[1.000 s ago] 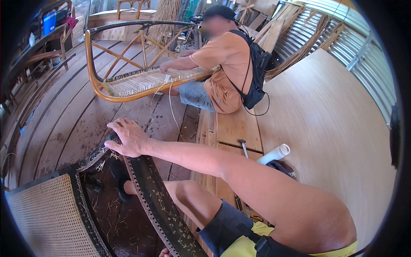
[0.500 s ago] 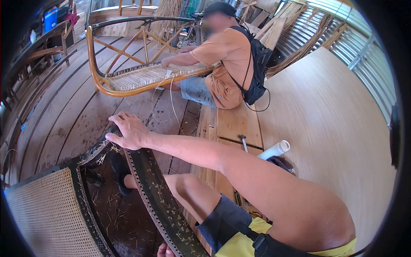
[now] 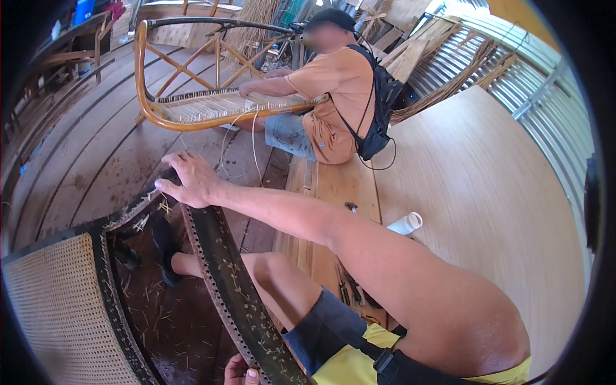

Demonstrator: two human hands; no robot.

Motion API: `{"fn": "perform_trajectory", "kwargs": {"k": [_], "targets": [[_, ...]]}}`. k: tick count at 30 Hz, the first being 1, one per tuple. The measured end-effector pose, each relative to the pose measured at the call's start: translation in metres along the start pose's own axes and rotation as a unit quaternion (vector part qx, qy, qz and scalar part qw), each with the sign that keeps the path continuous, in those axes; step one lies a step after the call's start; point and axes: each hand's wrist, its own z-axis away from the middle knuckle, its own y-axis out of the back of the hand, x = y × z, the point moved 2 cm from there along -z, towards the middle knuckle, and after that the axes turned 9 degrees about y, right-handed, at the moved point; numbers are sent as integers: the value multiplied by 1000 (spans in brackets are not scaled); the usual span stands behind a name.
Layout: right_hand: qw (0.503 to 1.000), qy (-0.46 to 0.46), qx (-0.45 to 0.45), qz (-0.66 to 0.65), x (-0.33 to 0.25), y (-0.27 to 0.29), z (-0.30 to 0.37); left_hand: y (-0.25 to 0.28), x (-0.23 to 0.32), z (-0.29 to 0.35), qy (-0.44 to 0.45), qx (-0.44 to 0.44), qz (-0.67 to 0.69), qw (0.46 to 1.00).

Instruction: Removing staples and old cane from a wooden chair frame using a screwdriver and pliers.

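Fingers first: your right hand [image 3: 191, 181] drapes over the far corner of the dark frame [image 3: 232, 282], thumb on the near side, fingertips reaching across, so you have hold of it, though how hard I can't tell. Down at the bottom edge, only the curled fingers of your left hand [image 3: 240, 372] come into view, just beside the row of holes [image 3: 210, 285]; whether they pinch anything, can't tell.

So here's the relation it all turns on: that flowered rail has its long axis running from under your right palm, back toward you and slanting rightward. From your left fingers, the rail lies immediately to the right, and for its lower stretch the left is the nearer hand; the right owns the far end.

Watch the edges! Your bare leg [image 3: 276, 280] passes under the rail, knee close on its right side, so that flank is tight. To the left comes the frame's opening, your dark shoe [image 3: 164, 253] inside it, then the woven cane panel [image 3: 54, 305] beyond. Past the corner, the plank floor [image 3: 109, 160] stretches ahead to the co-worker's [image 3: 337, 83] curved rattan frame [image 3: 183, 125], well apart from your fingers.
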Motion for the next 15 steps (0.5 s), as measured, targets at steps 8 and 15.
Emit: {"fn": "perform_trajectory", "kwargs": {"k": [8,15], "targets": [[986,-95,-73,-111,-19,18,-17,-6,7,-7,34,26,10,999],[998,0,-54,-33,17,-5,-16,-11,-5,-15,38,20,99,994]]}}
